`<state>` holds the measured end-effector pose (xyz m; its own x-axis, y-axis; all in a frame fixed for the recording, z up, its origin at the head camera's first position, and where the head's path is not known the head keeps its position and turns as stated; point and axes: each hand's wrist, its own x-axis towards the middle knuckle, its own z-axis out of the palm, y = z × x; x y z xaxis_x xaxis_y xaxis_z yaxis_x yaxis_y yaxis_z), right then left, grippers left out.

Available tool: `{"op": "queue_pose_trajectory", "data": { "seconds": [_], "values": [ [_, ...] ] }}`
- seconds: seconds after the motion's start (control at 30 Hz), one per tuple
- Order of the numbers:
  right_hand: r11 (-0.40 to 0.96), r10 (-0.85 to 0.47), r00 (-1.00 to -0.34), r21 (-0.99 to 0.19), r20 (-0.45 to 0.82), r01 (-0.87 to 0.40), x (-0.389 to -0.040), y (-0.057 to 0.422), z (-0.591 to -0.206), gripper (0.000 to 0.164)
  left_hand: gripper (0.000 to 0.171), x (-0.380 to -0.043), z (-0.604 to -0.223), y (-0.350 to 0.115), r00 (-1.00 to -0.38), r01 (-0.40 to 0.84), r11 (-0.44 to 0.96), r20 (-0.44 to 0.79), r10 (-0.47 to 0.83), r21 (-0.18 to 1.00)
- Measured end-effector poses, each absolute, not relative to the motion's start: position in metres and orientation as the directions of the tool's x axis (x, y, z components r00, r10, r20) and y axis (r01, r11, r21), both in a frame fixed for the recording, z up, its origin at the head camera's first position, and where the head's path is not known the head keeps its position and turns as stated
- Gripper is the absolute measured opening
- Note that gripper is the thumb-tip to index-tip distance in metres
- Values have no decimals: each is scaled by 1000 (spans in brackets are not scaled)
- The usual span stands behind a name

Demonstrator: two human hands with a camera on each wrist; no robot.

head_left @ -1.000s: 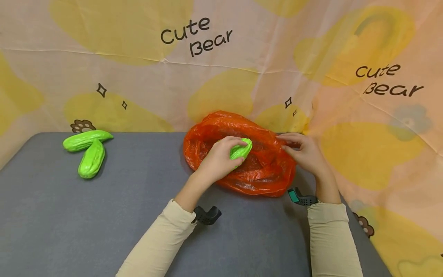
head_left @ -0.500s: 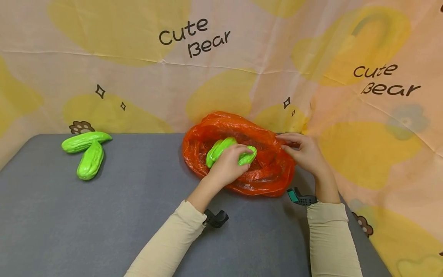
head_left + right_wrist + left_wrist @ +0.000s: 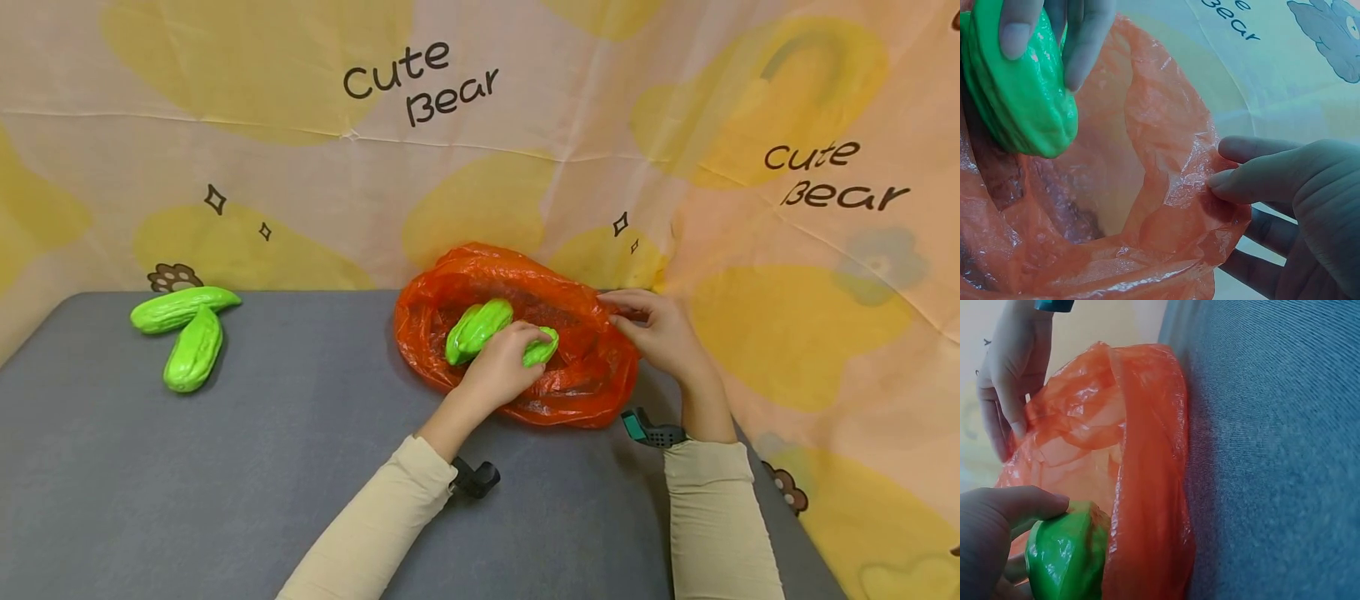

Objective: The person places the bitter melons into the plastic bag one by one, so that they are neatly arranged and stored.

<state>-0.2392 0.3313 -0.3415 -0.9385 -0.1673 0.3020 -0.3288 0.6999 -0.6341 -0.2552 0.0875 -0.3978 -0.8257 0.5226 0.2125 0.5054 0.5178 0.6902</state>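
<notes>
Left hand (image 3: 504, 368) pinches glossy, ridged green gourd (image 3: 1029, 103); right hand (image 3: 658, 329) pinches crinkly orange plastic bag (image 3: 487, 262) rim. Likely bagging; next calls for release inside.

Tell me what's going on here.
A person's left hand grips a bright green vegetable in the mouth of a red plastic bag, where a second vegetable lies. The right hand pinches the bag's edge. Over to the left, a rear vegetable and a front vegetable lie together on the gray table.

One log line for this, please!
left grip: holds glossy green ridged gourd in orange-red plastic bag; right grip: pinches bag; also inside: another gourd; grey table: two gourds
</notes>
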Motion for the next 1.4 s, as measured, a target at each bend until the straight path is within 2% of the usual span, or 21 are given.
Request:
{"op": "queue_pose_trajectory", "data": {
  "seconds": [0.27, 0.57, 1.13, 1.4],
  "values": [
    [701, -170, -938, -632, 302, -330, -239, 331, -341, 30, 38, -254, -402, 92, -835, 494, 529, 206, 510, 690],
    [704, -175, -932, -621, 317, -344, -240, 331, -342, 30, 33, -251, -411, 99, -840, 517, 633, 200, 504, 576],
    [715, -181, -929, -606, 323, -350, -242, 331, -345, 30, 32, -251, -411, 98, -831, 542, 661, 213, 514, 519],
    [709, -183, -931, -614, 316, -348, -239, 332, -344, 31, 34, -246, -398, 90, -819, 563, 653, 237, 522, 508]
  ]
}}
